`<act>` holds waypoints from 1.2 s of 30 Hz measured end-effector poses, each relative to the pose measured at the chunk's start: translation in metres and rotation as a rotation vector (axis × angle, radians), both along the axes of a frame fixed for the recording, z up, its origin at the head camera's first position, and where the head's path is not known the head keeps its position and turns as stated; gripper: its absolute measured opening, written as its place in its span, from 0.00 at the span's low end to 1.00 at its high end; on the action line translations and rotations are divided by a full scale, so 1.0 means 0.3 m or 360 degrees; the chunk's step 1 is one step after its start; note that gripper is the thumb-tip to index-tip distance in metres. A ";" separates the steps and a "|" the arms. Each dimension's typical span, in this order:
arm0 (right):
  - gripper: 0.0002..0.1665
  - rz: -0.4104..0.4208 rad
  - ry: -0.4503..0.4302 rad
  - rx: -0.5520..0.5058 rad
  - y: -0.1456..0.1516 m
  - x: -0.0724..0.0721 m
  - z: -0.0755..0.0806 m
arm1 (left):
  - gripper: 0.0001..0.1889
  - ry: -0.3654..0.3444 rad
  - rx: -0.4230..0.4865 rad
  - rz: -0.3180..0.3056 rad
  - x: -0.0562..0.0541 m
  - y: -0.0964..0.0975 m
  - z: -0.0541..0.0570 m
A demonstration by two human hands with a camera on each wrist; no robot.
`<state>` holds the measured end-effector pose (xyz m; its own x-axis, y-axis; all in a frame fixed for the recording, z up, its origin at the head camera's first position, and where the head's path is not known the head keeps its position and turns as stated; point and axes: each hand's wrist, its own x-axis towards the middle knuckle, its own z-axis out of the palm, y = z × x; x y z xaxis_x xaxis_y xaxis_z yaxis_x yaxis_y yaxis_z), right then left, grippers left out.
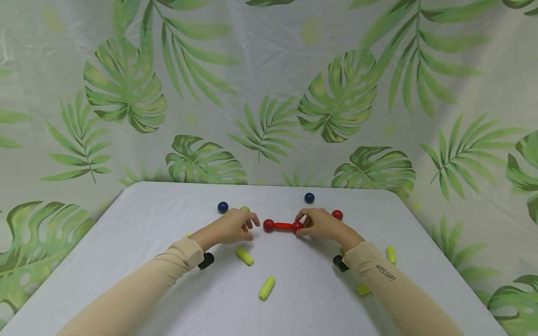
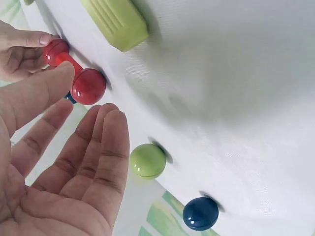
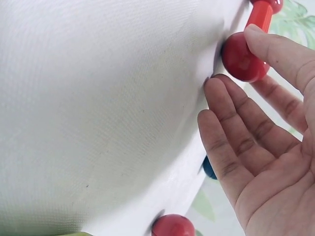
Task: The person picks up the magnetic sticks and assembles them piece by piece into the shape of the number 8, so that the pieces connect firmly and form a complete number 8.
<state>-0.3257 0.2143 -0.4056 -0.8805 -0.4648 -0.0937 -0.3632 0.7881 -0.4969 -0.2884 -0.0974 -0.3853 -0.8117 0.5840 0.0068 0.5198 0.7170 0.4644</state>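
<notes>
Near the middle of the table lies a dumbbell-shaped piece: a red bar (image 1: pixel 283 226) with a red ball at each end. My right hand (image 1: pixel 321 224) pinches the right red ball (image 3: pixel 241 56) between thumb and index finger, while its other fingers extend loosely alongside. To the left of the piece, my left hand (image 1: pixel 236 227) holds nothing. Its fingers are relaxed, close to the left red ball (image 2: pixel 89 87) but apart from it in the head view. A green ball (image 2: pixel 148 161) sits beyond the left hand.
Dark blue balls (image 1: pixel 222 207) sit toward the back, and a separate red ball (image 1: pixel 337 214) lies beyond the right hand. Several yellow-green bars (image 1: pixel 266 288) are scattered nearer. Black pieces (image 1: pixel 207 260) lie by both forearms. A leaf-patterned curtain (image 1: pixel 269 93) hangs behind the white table (image 1: pixel 201 303).
</notes>
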 end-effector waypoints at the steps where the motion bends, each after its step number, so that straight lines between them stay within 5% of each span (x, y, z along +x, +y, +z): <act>1: 0.20 -0.0002 -0.0005 0.0001 0.000 0.000 0.001 | 0.15 0.0000 -0.0013 -0.0024 0.004 -0.006 0.000; 10: 0.23 0.0022 0.0003 0.0012 -0.002 -0.008 0.005 | 0.16 -0.0071 -0.0142 -0.0214 0.042 -0.069 0.001; 20: 0.23 0.0095 0.0058 0.0032 -0.040 -0.017 0.008 | 0.15 -0.0042 -0.0135 -0.0273 0.087 -0.099 -0.029; 36: 0.19 0.0277 0.0074 0.0047 -0.142 -0.053 0.001 | 0.10 0.0091 -0.0032 -0.0297 0.104 -0.106 -0.087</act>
